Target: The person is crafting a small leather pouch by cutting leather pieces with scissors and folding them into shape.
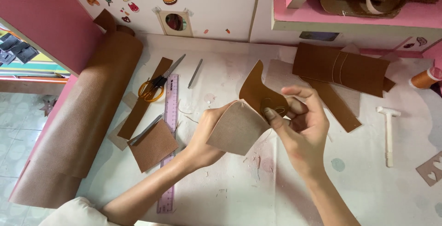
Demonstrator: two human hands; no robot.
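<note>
Brown leather piece (251,111) between left hand (207,136) and right hand (301,124), above bare tabletop (258,184).

Brown leather piece (258,92); pink ruler (168,134)

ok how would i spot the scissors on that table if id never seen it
Start at the big roll of brown leather lying along the left edge of the white worktable. Just right of its upper end lies a long brown leather strip, beside a clear pink ruler. The orange-handled scissors lie across that strip, the only orange-looped tool there.
</note>
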